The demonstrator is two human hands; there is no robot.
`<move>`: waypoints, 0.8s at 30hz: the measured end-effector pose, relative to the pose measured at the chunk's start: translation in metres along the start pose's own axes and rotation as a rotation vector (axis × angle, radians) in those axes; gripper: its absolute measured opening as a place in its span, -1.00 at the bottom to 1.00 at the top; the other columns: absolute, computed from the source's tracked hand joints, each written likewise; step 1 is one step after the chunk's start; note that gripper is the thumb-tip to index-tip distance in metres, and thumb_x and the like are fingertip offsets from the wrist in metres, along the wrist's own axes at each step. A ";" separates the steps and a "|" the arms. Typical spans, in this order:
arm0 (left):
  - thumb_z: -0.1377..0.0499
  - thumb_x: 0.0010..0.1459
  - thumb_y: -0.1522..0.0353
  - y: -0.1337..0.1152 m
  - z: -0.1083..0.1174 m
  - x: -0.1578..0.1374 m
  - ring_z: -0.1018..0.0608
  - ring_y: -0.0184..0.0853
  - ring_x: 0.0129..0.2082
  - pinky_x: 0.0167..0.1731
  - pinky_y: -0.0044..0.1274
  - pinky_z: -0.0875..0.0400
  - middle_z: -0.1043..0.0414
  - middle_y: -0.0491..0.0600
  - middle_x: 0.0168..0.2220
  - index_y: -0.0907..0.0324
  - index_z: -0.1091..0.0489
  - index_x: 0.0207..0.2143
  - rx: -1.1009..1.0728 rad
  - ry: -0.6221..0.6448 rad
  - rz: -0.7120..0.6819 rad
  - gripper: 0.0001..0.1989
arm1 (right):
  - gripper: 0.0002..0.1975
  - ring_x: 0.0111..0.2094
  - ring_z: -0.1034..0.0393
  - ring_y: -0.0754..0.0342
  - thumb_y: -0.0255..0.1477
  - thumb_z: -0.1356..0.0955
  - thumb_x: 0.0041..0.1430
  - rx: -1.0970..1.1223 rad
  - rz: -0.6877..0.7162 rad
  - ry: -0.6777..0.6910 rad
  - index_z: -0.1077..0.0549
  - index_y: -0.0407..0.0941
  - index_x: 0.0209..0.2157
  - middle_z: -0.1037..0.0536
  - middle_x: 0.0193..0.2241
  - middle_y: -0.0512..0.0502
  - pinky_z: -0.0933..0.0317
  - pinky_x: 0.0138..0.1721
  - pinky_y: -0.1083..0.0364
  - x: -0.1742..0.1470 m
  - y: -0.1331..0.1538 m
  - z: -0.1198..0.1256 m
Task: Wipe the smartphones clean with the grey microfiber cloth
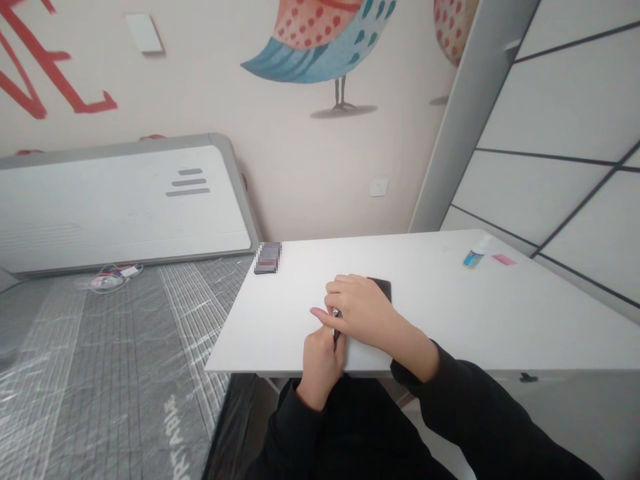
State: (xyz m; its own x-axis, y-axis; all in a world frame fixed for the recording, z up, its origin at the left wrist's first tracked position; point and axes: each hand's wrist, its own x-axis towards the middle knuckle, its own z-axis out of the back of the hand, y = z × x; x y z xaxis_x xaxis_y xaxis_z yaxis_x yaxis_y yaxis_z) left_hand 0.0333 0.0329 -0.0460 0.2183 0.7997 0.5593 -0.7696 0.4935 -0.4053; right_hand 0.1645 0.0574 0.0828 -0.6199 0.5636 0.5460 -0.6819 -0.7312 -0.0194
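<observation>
Slim dark item (336, 337): shiny rounded end — upright in the left hand (320, 360), against the right hand (359, 308).
Flat dark item (383, 288): lying just beyond the right hand — partly hidden by it.

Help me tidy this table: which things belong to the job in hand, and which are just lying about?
Likely in use:
small dark object, in the left hand
perhaps black flat item, by the right hand

Lying about:
bottle
pink piece
pixelated item

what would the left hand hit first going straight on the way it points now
Likely the right hand, just beyond the left hand in that line; from this view I cannot tell whether they already touch.
</observation>
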 end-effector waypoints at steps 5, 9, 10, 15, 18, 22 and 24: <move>-0.01 0.28 0.43 -0.002 0.003 0.001 -0.63 -0.20 -0.52 -0.53 -0.51 -0.33 -0.57 0.04 -0.49 0.15 -0.41 -0.34 -0.004 -0.013 0.009 -0.80 | -0.61 -0.36 -0.31 0.06 -0.30 -0.27 0.44 0.134 0.114 -0.249 -0.47 -0.09 -0.48 -0.50 -0.46 -0.04 -0.07 -0.28 0.04 -0.005 -0.007 -0.023; 0.00 0.26 0.44 -0.003 0.002 0.001 -0.62 -0.20 -0.52 -0.52 -0.50 -0.33 -0.57 0.05 -0.48 0.15 -0.41 -0.36 -0.009 -0.017 -0.009 -0.79 | -0.68 -0.31 -0.36 0.01 -0.29 -0.19 0.44 0.159 0.089 -0.558 -0.50 -0.06 -0.29 -0.52 -0.37 -0.08 -0.17 -0.19 -0.03 -0.013 -0.005 -0.050; 0.00 0.26 0.44 -0.003 0.002 0.000 -0.63 -0.19 -0.51 -0.51 -0.50 -0.34 -0.58 0.05 -0.47 0.15 -0.41 -0.35 -0.009 -0.017 -0.016 -0.79 | -0.66 -0.31 -0.36 -0.02 -0.27 -0.16 0.43 0.152 0.079 -0.629 -0.49 -0.07 -0.28 -0.51 -0.36 -0.10 -0.18 -0.17 -0.05 -0.014 -0.005 -0.056; 0.02 0.27 0.44 -0.001 0.000 -0.001 -0.64 -0.18 -0.49 -0.49 -0.48 -0.38 -0.59 0.08 -0.44 0.18 -0.44 -0.30 -0.004 -0.015 -0.027 -0.77 | -0.66 -0.30 -0.33 -0.09 -0.20 -0.18 0.36 0.129 -0.016 -0.722 -0.44 -0.10 -0.30 -0.46 -0.39 -0.15 -0.18 -0.17 -0.10 -0.015 -0.005 -0.058; 0.02 0.28 0.44 0.000 -0.001 -0.001 -0.64 -0.18 -0.47 -0.47 -0.49 -0.41 -0.61 0.09 -0.41 0.21 -0.44 -0.21 0.001 -0.015 -0.013 -0.77 | -0.75 -0.44 -0.21 -0.02 -0.25 -0.26 0.27 0.096 -0.086 -0.622 -0.38 -0.07 -0.43 -0.36 -0.52 -0.05 -0.11 -0.29 -0.03 -0.011 -0.003 -0.042; 0.00 0.27 0.44 0.001 -0.002 -0.001 -0.67 -0.18 -0.39 -0.42 -0.50 -0.45 -0.63 0.09 -0.31 0.20 -0.43 -0.11 0.003 -0.017 -0.011 -0.75 | -0.86 -0.45 -0.15 0.01 -0.45 -0.29 0.09 -0.028 -0.194 -0.360 -0.32 -0.06 -0.54 -0.34 -0.55 -0.05 -0.07 -0.31 -0.01 -0.005 0.008 -0.020; -0.02 0.24 0.45 0.001 -0.002 -0.001 -0.67 -0.19 -0.39 -0.45 -0.51 -0.44 -0.63 0.07 -0.31 0.19 -0.45 -0.13 0.006 -0.013 -0.021 -0.76 | -0.85 -0.42 -0.17 0.00 -0.54 -0.27 0.03 -0.068 -0.209 -0.274 -0.32 -0.07 -0.57 -0.36 -0.55 -0.06 -0.09 -0.26 -0.02 -0.003 0.014 -0.013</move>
State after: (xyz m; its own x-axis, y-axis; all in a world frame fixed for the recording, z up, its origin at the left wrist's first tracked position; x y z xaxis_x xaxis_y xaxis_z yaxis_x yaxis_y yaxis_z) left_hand 0.0339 0.0332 -0.0482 0.2268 0.7848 0.5767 -0.7684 0.5080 -0.3891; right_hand 0.1519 0.0505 0.0698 -0.3433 0.5677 0.7482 -0.8131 -0.5783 0.0657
